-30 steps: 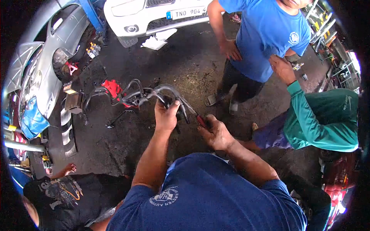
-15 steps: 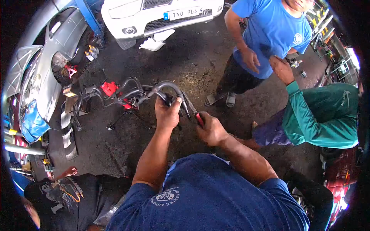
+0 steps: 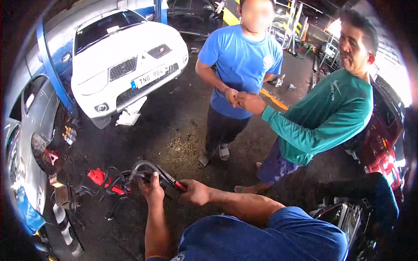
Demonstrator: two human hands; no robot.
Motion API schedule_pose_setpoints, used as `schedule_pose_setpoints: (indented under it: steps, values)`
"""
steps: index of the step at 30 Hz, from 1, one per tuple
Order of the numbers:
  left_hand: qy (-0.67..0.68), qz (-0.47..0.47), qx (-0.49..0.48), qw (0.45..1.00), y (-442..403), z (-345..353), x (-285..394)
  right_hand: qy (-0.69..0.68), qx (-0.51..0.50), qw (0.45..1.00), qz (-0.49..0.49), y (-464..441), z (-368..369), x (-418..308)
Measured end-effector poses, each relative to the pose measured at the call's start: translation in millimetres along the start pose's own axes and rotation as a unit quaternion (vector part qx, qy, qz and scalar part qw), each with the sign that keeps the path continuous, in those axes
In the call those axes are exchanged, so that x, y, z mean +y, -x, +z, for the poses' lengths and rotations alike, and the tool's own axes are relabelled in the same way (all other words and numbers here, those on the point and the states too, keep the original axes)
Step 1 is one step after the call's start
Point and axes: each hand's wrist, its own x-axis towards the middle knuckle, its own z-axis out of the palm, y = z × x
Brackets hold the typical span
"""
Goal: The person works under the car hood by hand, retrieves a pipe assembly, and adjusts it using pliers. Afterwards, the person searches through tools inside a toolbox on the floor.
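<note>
Black hose bundle [image 3: 143, 163] held above the floor [image 3: 170, 111]
Lying crosswise, it arches over the gripping left hand [image 3: 152, 190], its end sloping rightward; the right hand [image 3: 196, 192] clasps a red-handled tool [image 3: 180, 186]. Two co-workers' hands [image 3: 251, 103], apart earlier, now meet.

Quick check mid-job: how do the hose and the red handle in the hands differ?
Colour: the hose is dark; the red handle is bright red.
Shape: the hose bends in an arch; the red handle's visible part looks straight.
Hold: the left hand holds the hose; the right hand grips the red handle.
Shared: both are in one person's hands.
</note>
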Motion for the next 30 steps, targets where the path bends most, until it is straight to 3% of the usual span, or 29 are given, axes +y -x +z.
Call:
schedule_pose_setpoints:
  steps: [1, 5, 6, 8, 10, 12, 14, 17, 19, 20, 21, 24, 27, 30]
  values:
    - [-0.013, -0.007, -0.003, 1.000, -0.2, 0.5, 4.8, -0.005, -0.015, 1.000, 0.000, -2.4, 0.1, 7.8]
    - [-0.063, -0.013, -0.009, 0.998, -3.9, 5.6, 32.1, 0.124, 0.147, 0.979, -0.069, -0.5, 4.3, -16.9]
    - [-0.057, 0.008, -0.008, 0.998, -3.2, 7.3, 33.4, 0.103, 0.156, 0.982, -0.013, -3.0, 4.1, -18.0]
    - [-0.041, 0.044, -0.007, 0.998, -1.3, 7.4, 34.3, 0.037, 0.198, 0.976, -0.084, -11.8, 10.4, 1.2]
    - [-0.029, 0.064, -0.014, 0.997, 2.4, 4.1, 39.2, 0.105, 0.131, 0.985, -0.041, -10.1, 7.0, 10.7]
    - [-0.007, 0.042, -0.016, 0.999, 3.8, 0.6, 46.6, -0.144, -0.009, 0.986, 0.082, 4.2, -7.9, -40.3]
    - [0.068, -0.002, -0.008, 0.998, 2.7, 3.4, 49.6, -0.152, -0.055, 0.986, 0.049, 2.0, -11.1, -19.9]
    - [0.187, -0.008, 0.019, 0.982, 0.4, 11.1, 47.2, -0.233, -0.089, 0.960, 0.127, 2.3, -17.3, -35.2]
    - [0.229, -0.027, 0.039, 0.972, -1.8, 13.4, 44.9, 0.026, -0.002, 0.998, 0.058, -6.7, -9.8, -15.8]
    - [0.249, -0.036, 0.048, 0.967, -3.2, 14.1, 43.6, 0.155, 0.043, 0.987, 0.020, -10.2, -5.7, -7.7]
    - [0.238, -0.023, 0.056, 0.969, -3.1, 13.9, 40.6, 0.169, 0.079, 0.982, 0.033, -10.1, -0.6, -14.2]
    - [0.180, 0.005, 0.048, 0.982, -4.3, 7.8, 31.4, 0.007, 0.015, 1.000, 0.007, -12.1, 3.1, 4.0]
    - [0.246, -0.057, 0.029, 0.967, -4.6, 2.3, 50.5, -0.220, -0.117, 0.963, 0.107, -8.5, -9.3, -36.1]
    - [0.259, -0.086, 0.005, 0.962, -5.9, 1.1, 47.2, -0.211, -0.069, 0.972, 0.079, -8.4, -4.7, -36.6]
